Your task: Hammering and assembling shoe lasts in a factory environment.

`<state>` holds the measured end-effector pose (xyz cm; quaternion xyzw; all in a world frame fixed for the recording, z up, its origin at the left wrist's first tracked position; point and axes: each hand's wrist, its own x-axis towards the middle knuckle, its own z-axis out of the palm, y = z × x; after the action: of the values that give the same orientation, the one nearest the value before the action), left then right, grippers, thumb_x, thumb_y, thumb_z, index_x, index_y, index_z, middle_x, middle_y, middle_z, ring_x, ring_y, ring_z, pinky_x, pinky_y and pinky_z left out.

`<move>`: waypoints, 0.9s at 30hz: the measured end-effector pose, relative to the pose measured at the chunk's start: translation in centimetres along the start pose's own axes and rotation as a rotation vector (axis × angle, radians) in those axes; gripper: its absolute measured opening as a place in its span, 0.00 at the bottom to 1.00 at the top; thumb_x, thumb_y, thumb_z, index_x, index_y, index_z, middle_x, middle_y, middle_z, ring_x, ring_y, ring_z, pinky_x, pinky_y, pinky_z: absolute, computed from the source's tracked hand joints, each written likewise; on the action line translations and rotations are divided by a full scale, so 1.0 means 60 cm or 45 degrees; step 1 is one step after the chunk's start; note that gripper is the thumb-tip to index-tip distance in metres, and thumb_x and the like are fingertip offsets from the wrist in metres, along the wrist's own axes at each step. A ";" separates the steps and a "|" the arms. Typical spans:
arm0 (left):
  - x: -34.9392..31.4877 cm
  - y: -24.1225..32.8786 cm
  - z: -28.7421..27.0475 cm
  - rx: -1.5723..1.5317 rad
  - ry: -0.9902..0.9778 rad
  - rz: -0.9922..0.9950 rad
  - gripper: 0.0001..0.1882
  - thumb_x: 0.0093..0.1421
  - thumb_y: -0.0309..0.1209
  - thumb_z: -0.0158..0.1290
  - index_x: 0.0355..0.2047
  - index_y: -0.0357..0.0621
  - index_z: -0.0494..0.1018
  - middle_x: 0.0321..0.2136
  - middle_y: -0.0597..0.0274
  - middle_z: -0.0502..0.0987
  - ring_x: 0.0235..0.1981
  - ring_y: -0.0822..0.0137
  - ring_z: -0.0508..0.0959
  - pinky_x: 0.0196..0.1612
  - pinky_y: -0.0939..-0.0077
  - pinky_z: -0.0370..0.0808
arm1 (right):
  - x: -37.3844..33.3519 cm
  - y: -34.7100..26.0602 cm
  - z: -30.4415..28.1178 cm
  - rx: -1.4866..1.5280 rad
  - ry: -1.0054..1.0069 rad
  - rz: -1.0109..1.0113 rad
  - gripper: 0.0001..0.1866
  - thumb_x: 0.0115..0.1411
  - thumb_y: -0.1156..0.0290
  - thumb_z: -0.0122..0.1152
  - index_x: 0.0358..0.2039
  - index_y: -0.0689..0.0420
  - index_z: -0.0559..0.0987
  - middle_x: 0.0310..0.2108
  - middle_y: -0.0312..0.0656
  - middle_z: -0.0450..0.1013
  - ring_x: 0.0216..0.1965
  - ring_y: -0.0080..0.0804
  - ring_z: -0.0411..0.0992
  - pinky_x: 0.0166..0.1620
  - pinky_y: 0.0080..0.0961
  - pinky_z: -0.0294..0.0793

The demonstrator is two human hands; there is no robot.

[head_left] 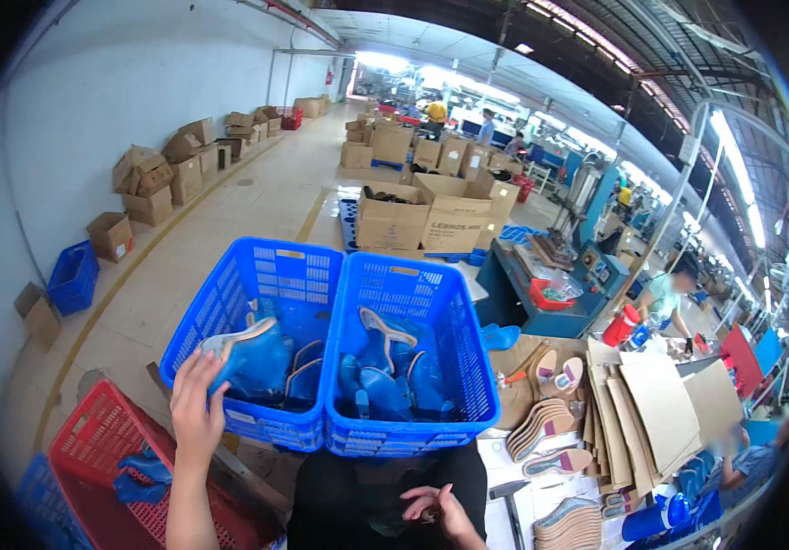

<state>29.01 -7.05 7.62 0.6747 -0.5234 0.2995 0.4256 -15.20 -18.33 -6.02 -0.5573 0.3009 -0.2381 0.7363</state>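
Note:
My left hand (197,396) is closed on one end of a blue shoe last (262,364) with a pale insole edge. That last is tilted over the near left part of the left blue basket (246,246), with more blue lasts under and beside it. Next to it, the right blue basket (479,371) contains several blue shoe lasts (385,392), lying at different angles. Low over my lap, my right hand (440,510) has its fingers curled in. Something small and dark shows at its fingertips, too small to name.
On the right, a bench bears stacked insoles (541,426), a hammer (508,504), cardboard sheets (665,408) and a blue bottle (656,519). A red basket (106,431) with blue lasts stands at lower left. Cartons (390,220) stand ahead; a person (665,298) is at far right.

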 end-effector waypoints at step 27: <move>-0.207 0.156 0.052 -1.055 0.075 -0.509 0.38 0.62 0.54 0.70 0.57 0.37 0.69 0.56 0.38 0.77 0.58 0.45 0.81 0.65 0.44 0.76 | 0.028 -0.284 0.108 -0.317 0.236 -0.548 0.30 0.69 0.78 0.68 0.70 0.65 0.72 0.28 0.36 0.83 0.32 0.14 0.77 0.40 0.14 0.74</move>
<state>16.52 -5.09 -1.93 0.5266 -0.4461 -0.0039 0.7237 -9.67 -19.61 11.39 -0.6706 0.2687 -0.4005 0.5637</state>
